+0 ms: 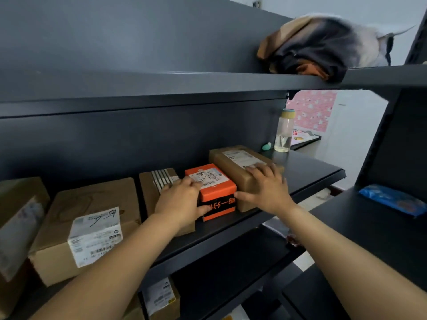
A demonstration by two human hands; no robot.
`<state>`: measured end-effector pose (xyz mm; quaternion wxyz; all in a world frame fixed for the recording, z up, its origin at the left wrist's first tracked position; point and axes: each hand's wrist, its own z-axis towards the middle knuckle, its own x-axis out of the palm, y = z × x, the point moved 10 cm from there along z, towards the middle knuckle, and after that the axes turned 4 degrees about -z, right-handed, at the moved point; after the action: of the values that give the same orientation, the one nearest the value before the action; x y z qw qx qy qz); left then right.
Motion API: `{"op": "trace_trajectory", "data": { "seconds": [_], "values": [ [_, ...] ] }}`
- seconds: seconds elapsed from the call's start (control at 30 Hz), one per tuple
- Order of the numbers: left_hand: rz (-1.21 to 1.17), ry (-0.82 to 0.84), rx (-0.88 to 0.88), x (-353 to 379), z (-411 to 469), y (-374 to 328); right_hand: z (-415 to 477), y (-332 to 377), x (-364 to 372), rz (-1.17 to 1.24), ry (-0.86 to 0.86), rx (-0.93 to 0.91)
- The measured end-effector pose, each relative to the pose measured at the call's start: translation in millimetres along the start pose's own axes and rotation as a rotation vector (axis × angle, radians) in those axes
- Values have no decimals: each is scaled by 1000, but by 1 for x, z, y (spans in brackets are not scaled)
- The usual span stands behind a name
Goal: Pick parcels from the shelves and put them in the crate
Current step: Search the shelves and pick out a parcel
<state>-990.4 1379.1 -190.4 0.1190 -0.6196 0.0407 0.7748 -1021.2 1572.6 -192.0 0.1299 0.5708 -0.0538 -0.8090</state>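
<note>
An orange-and-black parcel with a white label stands on the dark middle shelf. My left hand presses its left side, thumb on the front face. My right hand rests at its right side, thumb touching the orange parcel's front corner and fingers lying on top of a brown taped parcel behind it. A small brown box sits behind my left hand. A larger cardboard box with a white label lies further left. No crate is in view.
Another cardboard box sits at the far left edge. A clear bottle and a small teal object stand at the shelf's right end. A bundled bag lies on the upper shelf, a blue packet on the right-hand unit, a labelled box on the lower shelf.
</note>
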Motion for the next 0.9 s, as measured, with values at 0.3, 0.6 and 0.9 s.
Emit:
{"op": "trace_trajectory", "data": {
  "seconds": [0.3, 0.6, 0.9],
  "values": [
    [-62, -112, 10, -4, 1, 4, -13, -2, -7, 65, -244, 65],
    [-70, -47, 23, -6, -2, 1, -4, 1, -5, -77, -196, 15],
    [-148, 3, -89, -44, -18, 29, -8, 56, -38, -54, -311, -213]
  ]
}}
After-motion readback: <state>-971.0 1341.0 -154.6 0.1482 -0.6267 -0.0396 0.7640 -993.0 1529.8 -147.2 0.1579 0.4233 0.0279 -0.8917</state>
